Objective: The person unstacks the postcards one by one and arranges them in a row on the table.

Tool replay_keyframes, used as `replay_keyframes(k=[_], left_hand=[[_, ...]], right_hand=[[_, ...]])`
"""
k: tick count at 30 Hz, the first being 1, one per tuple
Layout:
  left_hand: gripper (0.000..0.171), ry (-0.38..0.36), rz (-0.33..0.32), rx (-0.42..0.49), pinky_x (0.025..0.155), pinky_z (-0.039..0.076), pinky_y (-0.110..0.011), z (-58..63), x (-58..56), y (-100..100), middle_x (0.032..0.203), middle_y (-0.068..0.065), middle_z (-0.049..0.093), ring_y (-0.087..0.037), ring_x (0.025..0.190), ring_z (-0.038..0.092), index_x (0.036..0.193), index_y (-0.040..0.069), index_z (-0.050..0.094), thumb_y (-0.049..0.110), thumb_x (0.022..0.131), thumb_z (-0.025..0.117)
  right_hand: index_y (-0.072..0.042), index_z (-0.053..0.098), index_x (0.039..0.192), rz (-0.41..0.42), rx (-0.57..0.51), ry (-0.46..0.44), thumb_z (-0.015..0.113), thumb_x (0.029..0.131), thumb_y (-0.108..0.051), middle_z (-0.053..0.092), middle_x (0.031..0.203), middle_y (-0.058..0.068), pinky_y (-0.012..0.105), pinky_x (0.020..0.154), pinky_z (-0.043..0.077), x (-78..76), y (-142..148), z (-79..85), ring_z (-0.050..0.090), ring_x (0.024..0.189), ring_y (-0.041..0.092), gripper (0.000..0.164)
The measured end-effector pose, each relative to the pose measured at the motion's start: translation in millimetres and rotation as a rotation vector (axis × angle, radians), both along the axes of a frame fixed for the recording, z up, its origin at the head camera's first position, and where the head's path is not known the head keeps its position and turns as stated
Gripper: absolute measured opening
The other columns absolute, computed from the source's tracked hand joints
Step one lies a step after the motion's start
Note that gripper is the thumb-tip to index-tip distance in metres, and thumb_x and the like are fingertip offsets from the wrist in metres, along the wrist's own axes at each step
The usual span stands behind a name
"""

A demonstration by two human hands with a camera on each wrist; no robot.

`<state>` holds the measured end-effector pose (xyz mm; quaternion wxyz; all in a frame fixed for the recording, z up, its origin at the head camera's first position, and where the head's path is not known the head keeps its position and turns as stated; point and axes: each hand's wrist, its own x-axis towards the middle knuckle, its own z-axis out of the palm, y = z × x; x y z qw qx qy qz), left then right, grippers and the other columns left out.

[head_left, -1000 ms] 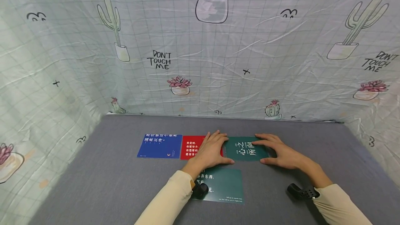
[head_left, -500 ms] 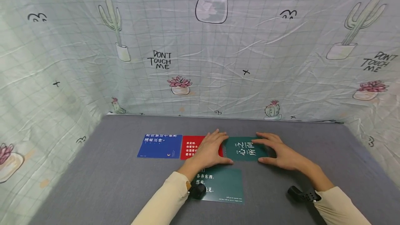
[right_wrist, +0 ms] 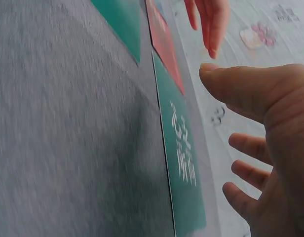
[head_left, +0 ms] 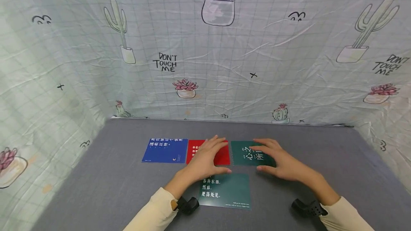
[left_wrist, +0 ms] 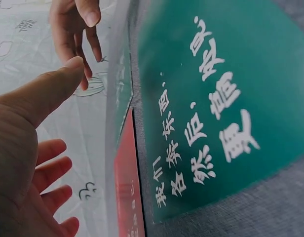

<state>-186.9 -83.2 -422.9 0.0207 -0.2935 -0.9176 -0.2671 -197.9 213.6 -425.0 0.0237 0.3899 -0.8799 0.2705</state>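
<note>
My left hand hovers over the red card, fingers spread and nothing in its grasp. Its thumb reaches toward the near green card, whose white lettering fills much of the left wrist view. To the right, my right hand is held above the far green card and hides that card's right part. Daylight shows between the right fingers and that card in the right wrist view. At the row's left end lies a blue card with white writing.
All the cards lie flat on a grey cloth-covered table. A pale curtain printed with cacti hangs behind the table and along both sides. Each wrist wears a black camera.
Both hands have lifted off the cards. They have drifted left and toward the near side, uncovering more of the red card and the near green card's writing. The cards stay in place.
</note>
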Motion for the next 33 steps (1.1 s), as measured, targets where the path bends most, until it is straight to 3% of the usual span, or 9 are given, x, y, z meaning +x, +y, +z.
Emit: replay_keyframes(k=[15,22,26,29,33], left_hand=[[0.087,-0.035,0.034,0.127,0.109,0.018,-0.062,-0.3,26.2,-33,0.151,0.001,0.035,-0.023,0.143,0.018,0.145,0.019,0.041,0.044,0.072,0.080],[0.088,-0.024,0.000,0.135,0.112,0.016,-0.056,0.9,37.9,-42,0.152,0.001,0.034,-0.021,0.143,0.017,0.145,0.018,0.041,0.044,0.071,0.081],[0.087,-0.002,-0.018,0.138,0.114,0.014,-0.050,2.6,43.4,-46,0.150,0.001,0.036,-0.023,0.142,0.020,0.144,0.016,0.043,0.043,0.071,0.082],[0.088,0.000,-0.021,0.133,0.115,0.012,-0.046,3.3,47.0,-50,0.150,0.003,0.037,-0.021,0.142,0.021,0.144,0.016,0.043,0.043,0.070,0.082],[0.089,-0.028,-0.011,0.133,0.113,0.016,-0.052,2.8,51.9,-54,0.150,0.006,0.036,-0.018,0.142,0.020,0.145,0.022,0.042,0.045,0.069,0.082]], right_hand=[[-0.020,0.049,0.139,0.049,0.013,-0.023,0.069,0.088,-0.036,0.036,0.147,0.006,0.054,0.094,0.043,16.5,-28,4.8,0.031,0.131,0.023,0.058],[-0.028,0.045,0.141,0.070,0.012,-0.018,0.072,0.086,-0.032,0.032,0.149,-0.002,0.050,0.095,0.044,23.6,-36,6.5,0.029,0.133,0.018,0.061],[-0.028,0.045,0.141,0.077,0.022,-0.018,0.071,0.086,-0.033,0.034,0.149,0.001,0.051,0.095,0.044,27.3,-41,6.4,0.029,0.133,0.020,0.061],[-0.023,0.048,0.140,0.076,0.024,-0.024,0.071,0.086,-0.035,0.035,0.148,0.003,0.057,0.103,0.034,30.0,-45,6.5,0.028,0.134,0.022,0.060],[-0.020,0.049,0.139,0.074,0.020,-0.021,0.072,0.085,-0.036,0.037,0.148,0.003,0.062,0.108,0.020,33.2,-49,6.0,0.028,0.134,0.022,0.061]])
